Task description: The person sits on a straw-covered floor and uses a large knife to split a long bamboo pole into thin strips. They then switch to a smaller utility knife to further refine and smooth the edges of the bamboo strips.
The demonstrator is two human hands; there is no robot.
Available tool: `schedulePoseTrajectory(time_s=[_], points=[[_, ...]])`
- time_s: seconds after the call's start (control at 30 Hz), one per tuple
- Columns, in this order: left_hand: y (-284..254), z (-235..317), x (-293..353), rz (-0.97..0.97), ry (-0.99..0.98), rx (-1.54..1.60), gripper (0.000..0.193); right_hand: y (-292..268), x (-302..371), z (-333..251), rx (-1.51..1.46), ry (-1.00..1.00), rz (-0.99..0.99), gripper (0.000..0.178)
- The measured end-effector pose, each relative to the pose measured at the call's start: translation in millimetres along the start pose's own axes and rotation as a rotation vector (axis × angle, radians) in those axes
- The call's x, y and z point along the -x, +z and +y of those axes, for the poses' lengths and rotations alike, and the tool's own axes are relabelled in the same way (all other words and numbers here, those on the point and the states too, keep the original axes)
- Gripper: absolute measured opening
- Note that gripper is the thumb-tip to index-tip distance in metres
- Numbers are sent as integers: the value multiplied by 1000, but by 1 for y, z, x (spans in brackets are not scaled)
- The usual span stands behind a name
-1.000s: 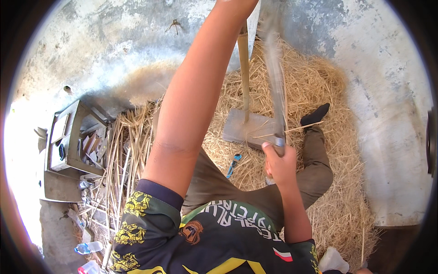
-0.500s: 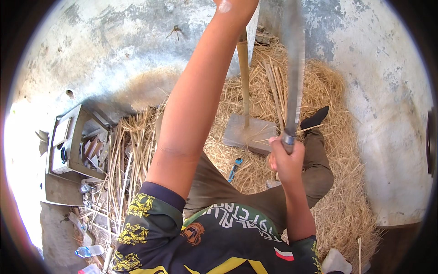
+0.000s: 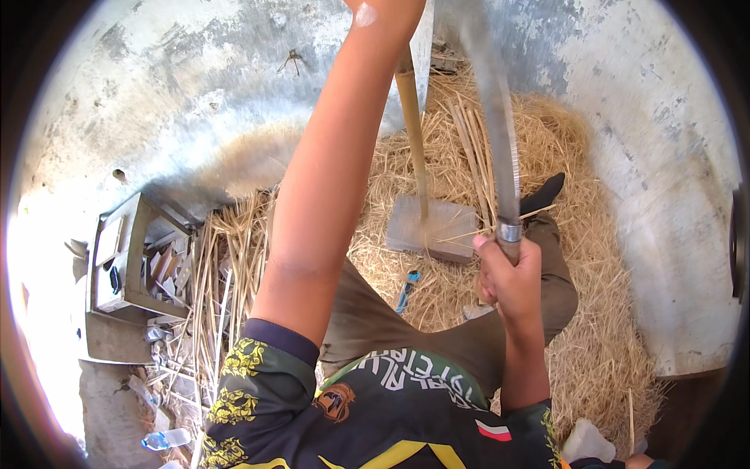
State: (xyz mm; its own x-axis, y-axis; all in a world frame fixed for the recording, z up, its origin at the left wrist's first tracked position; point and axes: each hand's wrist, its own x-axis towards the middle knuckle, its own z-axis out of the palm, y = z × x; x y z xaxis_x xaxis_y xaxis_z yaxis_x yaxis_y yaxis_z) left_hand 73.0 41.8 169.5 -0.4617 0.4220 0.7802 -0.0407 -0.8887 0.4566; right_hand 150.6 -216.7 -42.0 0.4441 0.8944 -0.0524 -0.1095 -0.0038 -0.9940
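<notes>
My right hand [image 3: 512, 273] is wrapped round the handle of a long machete [image 3: 508, 180], just below its metal collar. The blade points away from me, and its far end is blurred and bends left out of the top edge. My left arm reaches far forward; only the back of my left hand [image 3: 387, 12] shows at the top edge, its fingers out of view. Close by that hand, a bamboo pole [image 3: 414, 133] stands nearly upright with its lower end on a grey block [image 3: 449, 223]. The pole's upper end is hidden behind my arm.
Loose shavings [image 3: 601, 313] cover the floor around my legs. Split strips [image 3: 211, 266] lie in a heap at the left, beside an old wooden cabinet [image 3: 117, 258]. A small blue tool [image 3: 407, 291] lies between my legs. A plastic bottle [image 3: 166, 439] is at lower left. Worn walls [image 3: 226, 70] stand around.
My right hand has moved slightly right and nearer to me. The machete's far end has swung left. The bamboo pole leans a little more to the left at its top.
</notes>
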Motion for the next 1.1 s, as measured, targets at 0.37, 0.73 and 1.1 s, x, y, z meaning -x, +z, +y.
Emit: schedulePoseTrajectory(time_s=[0.37, 0.73, 1.1], points=[[6, 8, 5, -33, -47, 30, 55, -18, -35, 116, 294, 250, -45, 33], [29, 9, 30, -69, -8, 72, 53, 7, -29, 51, -158, 303, -41, 24], [22, 10, 14, -32, 56, 42, 54, -14, -54, 146, 439, 142, 26, 27]])
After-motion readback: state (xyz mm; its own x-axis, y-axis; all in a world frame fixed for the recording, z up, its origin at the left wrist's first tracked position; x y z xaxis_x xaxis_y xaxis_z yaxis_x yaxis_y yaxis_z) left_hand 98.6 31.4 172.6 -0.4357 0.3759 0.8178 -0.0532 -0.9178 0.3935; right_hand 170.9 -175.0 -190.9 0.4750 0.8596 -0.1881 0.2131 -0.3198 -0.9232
